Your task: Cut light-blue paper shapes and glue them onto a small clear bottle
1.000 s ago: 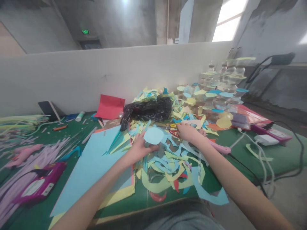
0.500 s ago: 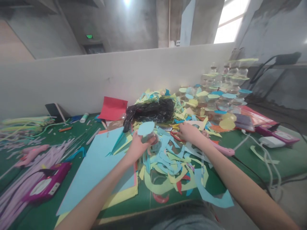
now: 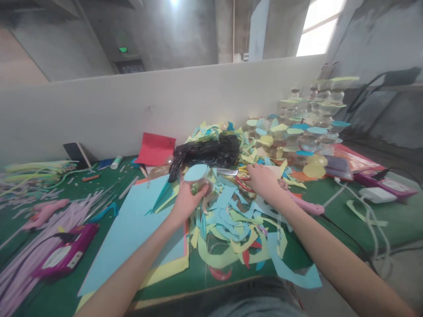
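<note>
My left hand (image 3: 185, 200) is closed round a small clear cup (image 3: 201, 187), which has a light blue paper disc (image 3: 195, 172) lying on top. It holds the cup just above a heap of blue, yellow and red paper offcuts (image 3: 231, 220) on the green table. My right hand (image 3: 262, 179) rests on the heap to the right. Its fingers curl at the red handles of a pair of scissors (image 3: 235, 175), whose blades point left toward the cup.
A black plastic bag (image 3: 205, 152) and a red sheet (image 3: 155, 149) lie behind the heap. Large light blue sheet (image 3: 135, 233) at left, magenta device (image 3: 62, 255), pink glue gun (image 3: 306, 205). Paper-topped clear cups (image 3: 304, 132) are stacked at right, by a white charger with cables (image 3: 373, 194).
My left hand has lifted the cup with the blue disc up and away from me, toward the black bag. My right hand has stayed at the scissors.
</note>
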A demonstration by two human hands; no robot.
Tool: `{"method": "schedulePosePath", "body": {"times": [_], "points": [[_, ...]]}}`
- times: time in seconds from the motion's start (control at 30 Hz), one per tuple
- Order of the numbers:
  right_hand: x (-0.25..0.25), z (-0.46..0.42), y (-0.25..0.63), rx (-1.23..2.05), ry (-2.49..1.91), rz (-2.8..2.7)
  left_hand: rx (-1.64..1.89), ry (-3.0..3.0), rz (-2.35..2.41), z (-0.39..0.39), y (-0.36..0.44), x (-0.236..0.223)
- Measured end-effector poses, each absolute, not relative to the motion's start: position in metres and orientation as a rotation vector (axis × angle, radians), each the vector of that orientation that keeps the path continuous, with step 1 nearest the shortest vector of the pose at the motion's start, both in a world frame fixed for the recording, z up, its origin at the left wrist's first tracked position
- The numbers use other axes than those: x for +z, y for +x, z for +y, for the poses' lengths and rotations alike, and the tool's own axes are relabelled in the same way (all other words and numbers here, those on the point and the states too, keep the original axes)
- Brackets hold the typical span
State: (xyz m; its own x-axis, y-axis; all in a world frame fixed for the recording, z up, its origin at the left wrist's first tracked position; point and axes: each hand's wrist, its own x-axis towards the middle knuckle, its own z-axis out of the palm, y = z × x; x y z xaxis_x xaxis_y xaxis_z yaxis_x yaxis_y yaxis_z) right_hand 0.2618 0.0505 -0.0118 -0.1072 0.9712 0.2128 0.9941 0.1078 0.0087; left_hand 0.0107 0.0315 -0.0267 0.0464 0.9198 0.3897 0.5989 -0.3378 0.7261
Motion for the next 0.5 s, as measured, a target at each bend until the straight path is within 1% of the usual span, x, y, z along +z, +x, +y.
{"method": "schedulePosePath", "body": {"times": [0.1,0.17,0.27,0.33,0.4,0.5], "points": [[-0.004,0.052,0.26,0.046,-2.064,-2.019,1.232,1.933,1.447,0.032,0.012,-0.025],[0.0,0.052,0.26,0.361,-1.991,-1.942,1.257,1.919,1.421,0.033,0.012,-0.026],[0.002,0.049,0.259,0.895,-1.616,-1.878,1.313,1.925,1.437,0.035,0.012,-0.028],[0.001,0.047,0.255,1.166,-1.373,-1.807,1.345,1.953,1.459,0.035,0.01,-0.029],[-0.001,0.045,0.249,1.293,-1.307,-1.74,1.35,2.006,1.49,0.035,0.009,-0.029],[-0.002,0.042,0.24,1.268,-1.387,-1.758,1.334,2.086,1.556,0.033,0.007,-0.026]]}}
